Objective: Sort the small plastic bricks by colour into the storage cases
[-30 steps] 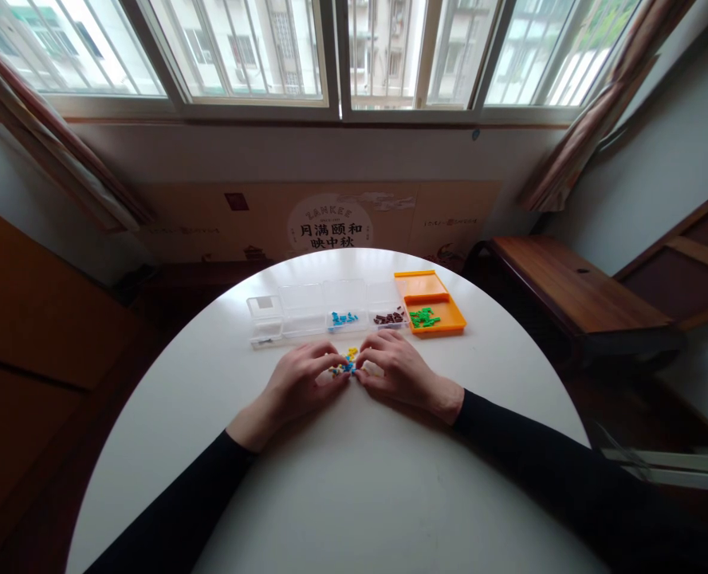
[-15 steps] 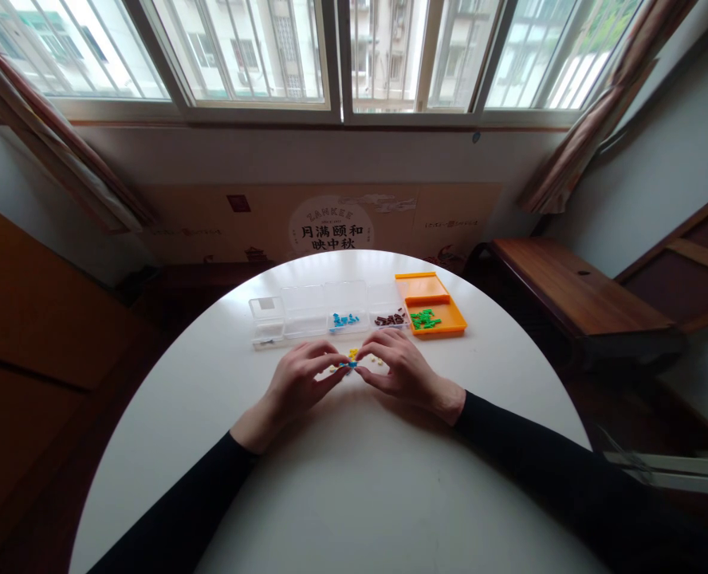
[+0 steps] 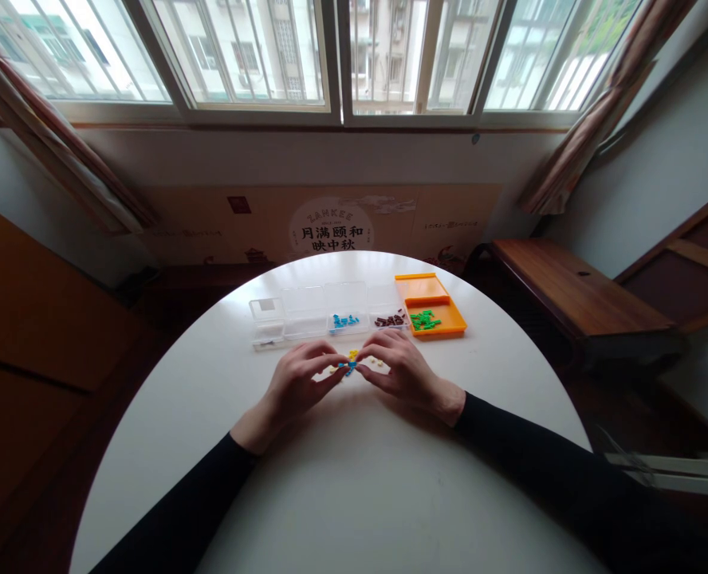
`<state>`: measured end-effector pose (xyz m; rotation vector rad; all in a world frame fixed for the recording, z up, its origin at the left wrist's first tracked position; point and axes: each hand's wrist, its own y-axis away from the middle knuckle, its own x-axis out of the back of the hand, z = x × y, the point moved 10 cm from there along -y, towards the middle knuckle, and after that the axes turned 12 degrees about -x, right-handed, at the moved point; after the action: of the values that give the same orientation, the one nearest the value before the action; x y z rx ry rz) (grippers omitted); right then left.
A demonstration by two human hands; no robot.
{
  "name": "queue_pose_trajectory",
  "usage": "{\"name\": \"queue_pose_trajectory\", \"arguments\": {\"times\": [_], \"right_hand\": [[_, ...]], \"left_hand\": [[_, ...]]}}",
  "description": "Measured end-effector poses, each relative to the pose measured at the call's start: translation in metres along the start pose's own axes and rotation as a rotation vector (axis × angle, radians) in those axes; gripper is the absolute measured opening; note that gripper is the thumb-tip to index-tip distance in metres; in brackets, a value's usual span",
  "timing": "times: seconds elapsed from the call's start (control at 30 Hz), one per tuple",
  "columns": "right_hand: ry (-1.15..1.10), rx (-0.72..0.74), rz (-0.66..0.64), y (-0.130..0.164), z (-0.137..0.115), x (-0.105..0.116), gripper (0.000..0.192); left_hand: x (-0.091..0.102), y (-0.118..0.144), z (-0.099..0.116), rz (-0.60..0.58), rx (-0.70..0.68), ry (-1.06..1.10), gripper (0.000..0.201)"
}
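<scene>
on the smooth white round worktop (image 3: 342, 478), a tiny blue plastic piece (image 3: 349, 365) sits pinched between the curled fingertips of the left hand (image 3: 299, 381) and right hand (image 3: 397, 367), just in front of the clear plastic compartment box (image 3: 324, 312); small yellow bits (image 3: 354, 353) lie beside it, and a glossy orange tray (image 3: 430, 303) adjoins the box's right end.

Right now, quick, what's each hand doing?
Left hand: fingers pinched on the small blue piece.
Right hand: fingers pinched on the same blue piece, above the white table.
</scene>
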<state>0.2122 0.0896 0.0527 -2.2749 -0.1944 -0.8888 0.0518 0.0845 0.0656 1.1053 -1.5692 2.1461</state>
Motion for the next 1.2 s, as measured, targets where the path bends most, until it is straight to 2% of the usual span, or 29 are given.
{"name": "queue_pose_trajectory", "arguments": {"times": [0.23, 0.33, 0.47, 0.57, 0.7, 0.87, 1.03, 1.1, 1.2], "right_hand": [[0.002, -0.035, -0.003, 0.000, 0.001, 0.001, 0.005], [0.006, -0.052, -0.002, 0.000, 0.002, 0.002, 0.005], [0.009, -0.045, -0.027, 0.000, 0.001, 0.001, 0.007], [0.009, -0.045, -0.036, -0.001, 0.002, 0.001, 0.009], [0.012, -0.040, -0.047, -0.001, 0.002, 0.002, 0.007], [0.020, -0.032, -0.046, 0.000, 0.004, 0.005, 0.003], [0.022, -0.028, -0.049, -0.001, 0.004, 0.005, 0.004], [0.024, -0.033, -0.052, -0.001, 0.005, 0.005, 0.005], [0.029, -0.044, -0.055, 0.000, 0.007, 0.003, 0.008]], "left_hand": [[0.002, -0.001, -0.002, 0.013, 0.038, -0.003, 0.007], [0.010, -0.007, -0.015, 0.043, 0.113, -0.035, 0.008], [0.016, -0.021, -0.044, 0.042, 0.234, -0.080, 0.014], [0.009, -0.035, -0.063, -0.046, 0.292, -0.095, 0.015], [-0.011, -0.053, -0.081, -0.208, 0.329, -0.105, 0.014], [-0.032, -0.064, -0.095, -0.315, 0.351, -0.079, 0.014], [-0.033, -0.061, -0.097, -0.311, 0.340, -0.063, 0.016], [-0.026, -0.058, -0.090, -0.267, 0.311, -0.042, 0.017], [-0.013, -0.050, -0.069, -0.179, 0.255, 0.011, 0.018]]}}
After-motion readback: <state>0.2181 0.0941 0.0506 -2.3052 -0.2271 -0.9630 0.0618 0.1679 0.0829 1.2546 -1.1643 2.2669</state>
